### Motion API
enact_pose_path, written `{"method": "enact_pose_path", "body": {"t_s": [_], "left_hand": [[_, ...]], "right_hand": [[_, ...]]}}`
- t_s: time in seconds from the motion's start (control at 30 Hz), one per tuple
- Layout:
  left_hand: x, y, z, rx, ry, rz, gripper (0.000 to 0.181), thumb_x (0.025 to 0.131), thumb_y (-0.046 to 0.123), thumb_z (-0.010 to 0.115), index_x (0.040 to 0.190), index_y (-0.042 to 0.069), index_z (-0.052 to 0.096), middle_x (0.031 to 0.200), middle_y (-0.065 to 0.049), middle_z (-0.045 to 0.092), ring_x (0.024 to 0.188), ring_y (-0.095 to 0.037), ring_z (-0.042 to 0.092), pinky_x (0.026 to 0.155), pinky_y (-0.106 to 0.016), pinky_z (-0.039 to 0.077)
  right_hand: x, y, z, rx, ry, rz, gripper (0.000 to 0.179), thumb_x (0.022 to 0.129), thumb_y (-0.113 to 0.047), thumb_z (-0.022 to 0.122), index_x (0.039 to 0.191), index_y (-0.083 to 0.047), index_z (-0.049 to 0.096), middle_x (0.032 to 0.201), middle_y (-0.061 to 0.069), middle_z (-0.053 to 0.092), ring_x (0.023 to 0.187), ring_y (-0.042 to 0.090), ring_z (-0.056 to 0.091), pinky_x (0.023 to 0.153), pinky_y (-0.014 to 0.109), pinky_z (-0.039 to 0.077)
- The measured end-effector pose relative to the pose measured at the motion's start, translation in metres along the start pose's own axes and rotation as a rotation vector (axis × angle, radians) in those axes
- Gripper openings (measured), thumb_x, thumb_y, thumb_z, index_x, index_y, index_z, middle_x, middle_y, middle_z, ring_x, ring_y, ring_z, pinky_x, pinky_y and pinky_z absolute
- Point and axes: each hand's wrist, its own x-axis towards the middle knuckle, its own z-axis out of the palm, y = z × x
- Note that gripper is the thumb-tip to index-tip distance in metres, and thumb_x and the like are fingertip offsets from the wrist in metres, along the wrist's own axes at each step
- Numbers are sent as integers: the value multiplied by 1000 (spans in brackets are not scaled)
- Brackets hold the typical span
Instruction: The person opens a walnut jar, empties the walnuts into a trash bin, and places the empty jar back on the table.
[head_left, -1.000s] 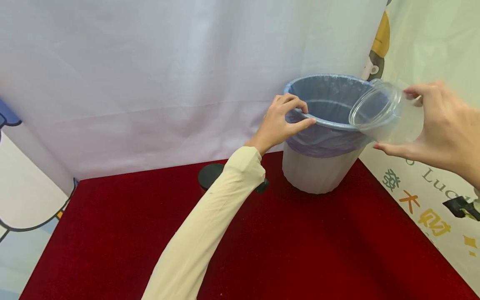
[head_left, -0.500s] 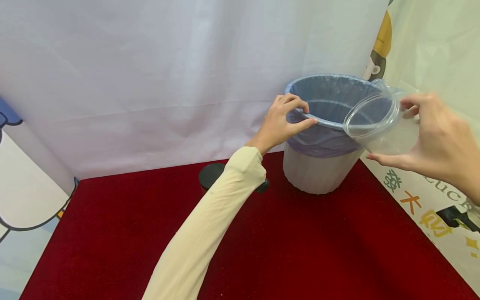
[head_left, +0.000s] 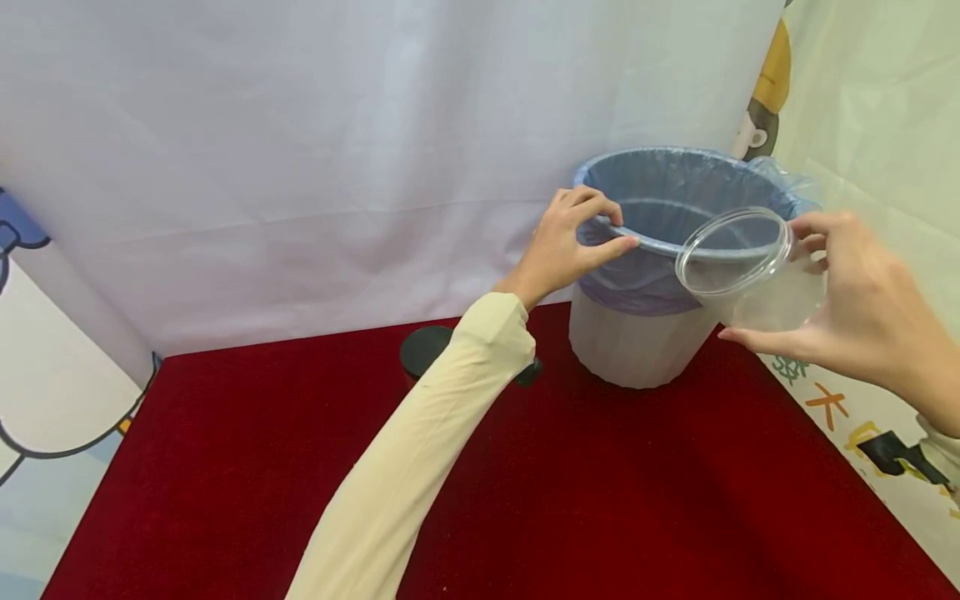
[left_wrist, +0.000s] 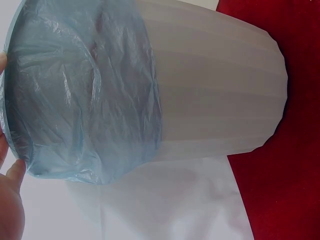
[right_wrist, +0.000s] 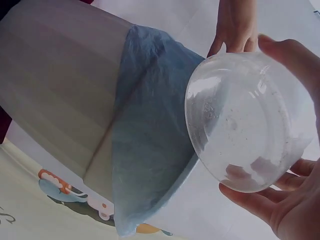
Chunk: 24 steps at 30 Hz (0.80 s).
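Observation:
A white trash bin point(head_left: 637, 346) stands at the back right, lined with a blue plastic bag point(left_wrist: 85, 100) folded over its rim. My left hand point(head_left: 562, 246) grips the near left part of that rim, thumb outside and fingers over the edge. In my right hand point(head_left: 855, 300) is a clear round plastic tub point(head_left: 780, 292), held between thumb and fingers. The tub is tilted, its open mouth facing left, in front of the bin's right side. Its see-through base shows in the right wrist view, and I see no contents in it.
A dark round-topped object point(head_left: 423, 348) sits behind my left sleeve, partly hidden. Red cloth point(head_left: 600, 483) covers the table. A white curtain point(head_left: 300, 167) hangs behind, and a printed sheet point(head_left: 877, 192) borders the right side.
My right hand has moved the tub down and to the left, from over the bin's right rim to in front of it. My left hand keeps its grip on the rim.

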Motion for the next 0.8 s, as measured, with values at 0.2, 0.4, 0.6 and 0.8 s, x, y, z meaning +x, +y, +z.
{"method": "enact_pose_path", "body": {"t_s": [0.2,0.4,0.6,0.8], "left_hand": [[0,-1,-1,5,9,-1,27,82,42,72,93,18,63,105,8,53,106,-13,41,91,-22,31],[-1,-1,-3,7,8,-1,26,83,41,72,94,18,64,105,8,53,105,-14,41,91,-21,32],[-2,2,-3,11,3,-3,27,82,41,72,94,18,64,105,8,53,104,-13,41,91,-20,31],[1,3,1,6,-1,-5,27,82,42,72,94,19,64,106,8,53,104,-12,40,90,-21,31]], "right_hand": [[-4,-3,5,67,-24,23,110,39,-50,88,119,9,43,101,22,54,80,35,59,77,7,29],[-6,-6,9,114,-40,61,106,32,-24,93,119,9,42,104,19,53,88,19,60,79,4,31],[-10,-6,16,188,-10,58,101,29,-17,93,114,10,45,100,9,54,93,-13,44,81,3,34],[-15,-9,19,235,-3,66,103,28,-12,93,116,11,46,104,7,57,86,-13,48,81,9,33]]}}
